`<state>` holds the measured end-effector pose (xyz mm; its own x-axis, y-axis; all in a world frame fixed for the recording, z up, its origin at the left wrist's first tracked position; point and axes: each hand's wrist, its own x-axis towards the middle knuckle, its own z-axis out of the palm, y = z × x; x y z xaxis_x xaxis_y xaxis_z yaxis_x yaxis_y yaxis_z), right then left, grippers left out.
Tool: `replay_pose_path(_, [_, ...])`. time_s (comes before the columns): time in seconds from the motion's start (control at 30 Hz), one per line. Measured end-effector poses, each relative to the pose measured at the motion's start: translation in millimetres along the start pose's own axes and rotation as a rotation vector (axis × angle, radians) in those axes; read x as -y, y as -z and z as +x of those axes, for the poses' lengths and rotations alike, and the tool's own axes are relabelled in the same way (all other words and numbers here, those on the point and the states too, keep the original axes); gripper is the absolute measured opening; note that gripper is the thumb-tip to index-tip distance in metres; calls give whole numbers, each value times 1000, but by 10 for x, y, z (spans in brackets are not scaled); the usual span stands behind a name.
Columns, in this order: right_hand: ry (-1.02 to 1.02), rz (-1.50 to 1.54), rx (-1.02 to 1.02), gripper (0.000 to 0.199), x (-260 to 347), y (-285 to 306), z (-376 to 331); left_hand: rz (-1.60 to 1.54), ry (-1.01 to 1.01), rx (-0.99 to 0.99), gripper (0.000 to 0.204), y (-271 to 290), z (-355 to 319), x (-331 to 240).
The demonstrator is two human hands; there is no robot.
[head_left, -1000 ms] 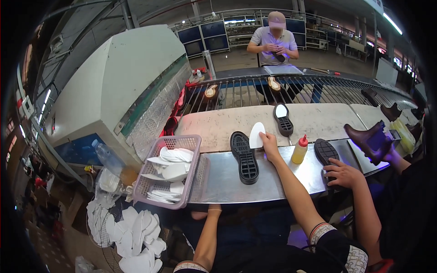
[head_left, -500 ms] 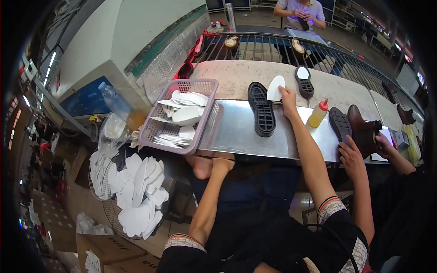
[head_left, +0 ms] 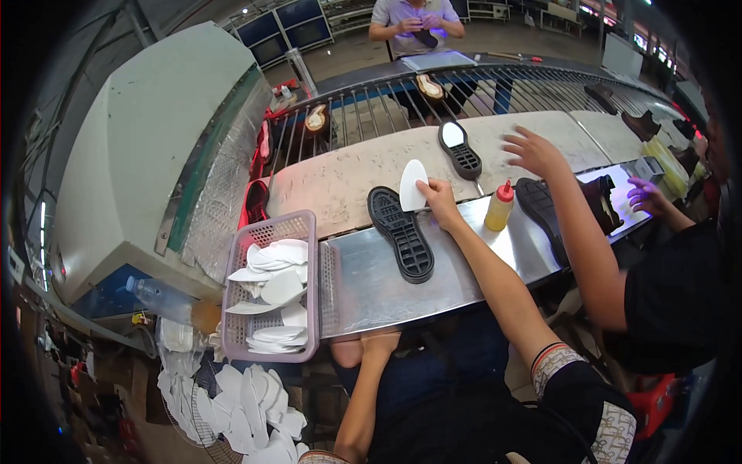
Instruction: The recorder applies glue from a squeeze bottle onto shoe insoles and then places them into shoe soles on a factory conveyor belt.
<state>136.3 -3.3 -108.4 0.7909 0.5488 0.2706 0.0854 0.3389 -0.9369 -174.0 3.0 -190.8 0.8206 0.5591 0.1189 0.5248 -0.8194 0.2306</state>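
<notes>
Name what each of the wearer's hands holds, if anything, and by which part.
The right hand holds a flat white piece by its right edge. The left hand is hidden below the metal tabletop; cannot tell.

At lower centre, we have room on the metal tabletop (head_left: pixel 353 286) between the basket (head_left: pixel 313 267) and the black sole (head_left: pixel 402 236). Above, the pale bench (head_left: pixel 336 185) left of the white piece (head_left: pixel 413 185) in our right hand (head_left: pixel 439 201) leaves us passage. Right of centre, the squeeze bottle (head_left: pixel 499 209) stands in our way; farther right, a co-worker's arm (head_left: pixel 589 240) bars us.
</notes>
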Motion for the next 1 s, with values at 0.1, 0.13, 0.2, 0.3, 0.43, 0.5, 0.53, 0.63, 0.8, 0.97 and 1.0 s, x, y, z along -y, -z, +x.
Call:
replay_pose_path(0.1, [10, 20, 6, 28, -70, 62, 41, -42, 31, 80, 41, 103, 13, -6])
replay_pose_path(0.13, [10, 12, 14, 28, -51, 32, 40, -51, 37, 76, 41, 42, 11, 70])
replay_pose_path(0.2, [-36, 33, -10, 29, -12, -49, 8, -50, -95, -54, 40, -171, -16, 225])
replay_pose_path(0.3, [-67, 43, -29, 30, -24, -35, -2, -81, -95, -32, 40, -231, 15, 174])
replay_pose_path(0.43, [-64, 4, -24, 30, -24, -13, 6, -150, -134, -93, 40, -36, 20, 50])
replay_pose_path(0.5, [-61, 26, -36, 30, 45, -60, -14, -59, -187, -2, 40, 1, 27, 96])
replay_pose_path(0.53, [-106, 45, -45, 29, 66, -41, -10, -72, -240, -117, 39, -43, 45, 117])
replay_pose_path(0.63, [-102, 62, -23, 29, 11, -26, 22, -69, -355, -224, 38, -64, 71, 244])
replay_pose_path(0.8, [-102, 94, -34, 28, 12, -85, -4, -37, -213, -178, 40, -155, -42, 232])
replay_pose_path(0.97, [-76, 2, -32, 30, -61, -26, 15, -6, -157, -58, 37, -159, -100, 254])
replay_pose_path(1.0, [-81, 9, -30, 30, -65, -56, 6, 0, -152, -55, 37, -165, -125, 264])
